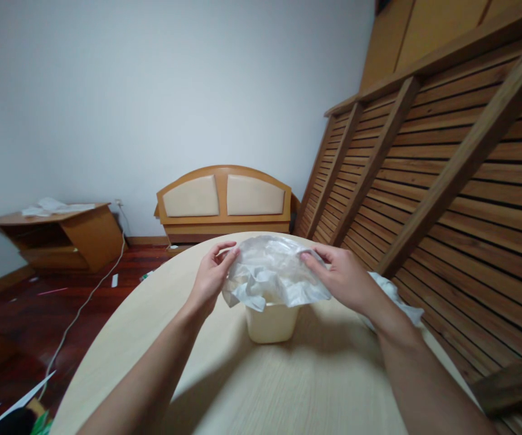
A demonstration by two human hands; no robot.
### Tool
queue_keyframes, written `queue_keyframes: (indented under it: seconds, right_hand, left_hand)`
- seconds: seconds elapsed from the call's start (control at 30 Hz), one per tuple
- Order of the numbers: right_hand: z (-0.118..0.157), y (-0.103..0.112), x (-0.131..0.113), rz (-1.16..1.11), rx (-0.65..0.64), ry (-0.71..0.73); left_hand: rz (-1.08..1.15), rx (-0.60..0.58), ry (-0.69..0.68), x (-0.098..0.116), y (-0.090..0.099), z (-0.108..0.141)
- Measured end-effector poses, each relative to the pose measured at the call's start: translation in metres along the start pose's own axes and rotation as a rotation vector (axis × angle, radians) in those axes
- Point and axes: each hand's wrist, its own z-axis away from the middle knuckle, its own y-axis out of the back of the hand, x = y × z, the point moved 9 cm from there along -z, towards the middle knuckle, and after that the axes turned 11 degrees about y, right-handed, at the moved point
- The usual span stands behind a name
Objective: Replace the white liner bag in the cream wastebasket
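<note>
A thin, whitish translucent plastic bag is spread between my two hands, above and partly over a small cream-coloured bin. My left hand pinches the bag's left edge between thumb and fingers. On the other side, my right hand grips its right edge, with the thumb on top. Crumpled folds of the bag hang over the near side and hide the bin's opening. The bin stands upright on a pale round table.
Behind my right forearm lies another crumpled white plastic bag at the table's edge. A slatted wooden frame leans at the right. Beyond the table stands a headboard. To the left are a low cabinet and a white cable on the floor.
</note>
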Motion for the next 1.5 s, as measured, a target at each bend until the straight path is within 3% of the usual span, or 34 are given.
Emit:
queue_keyframes:
  seconds: [0.13,0.37,0.67,0.87,1.07,1.2,1.5]
  right_hand:
    - [-0.003,-0.001,0.038,-0.225,0.123,-0.117]
    - [-0.001,-0.014,0.078,-0.493,0.188,-0.277]
    - [0.007,-0.019,0.100,-0.551,0.236,-0.422]
    - [0.012,-0.013,0.104,-0.450,0.232,-0.470]
    - [0.010,-0.019,0.112,-0.489,0.270,-0.417]
    - [0.009,-0.030,0.117,-0.455,0.232,-0.380]
    - [0.015,-0.059,0.129,-0.452,0.085,-0.434]
  left_hand:
    - [-0.060,-0.006,0.041,-0.001,0.001,-0.001]
    - [-0.198,-0.145,0.071,0.005,-0.009,0.004]
    - [-0.238,-0.211,0.012,0.016,-0.002,0.002]
    - [-0.242,-0.102,-0.084,0.019,0.010,-0.008]
    - [-0.079,0.033,-0.033,0.002,0.032,-0.025]
    - [-0.123,0.100,0.002,-0.012,0.041,-0.034]
    - [-0.306,0.079,0.096,-0.048,0.034,-0.042]
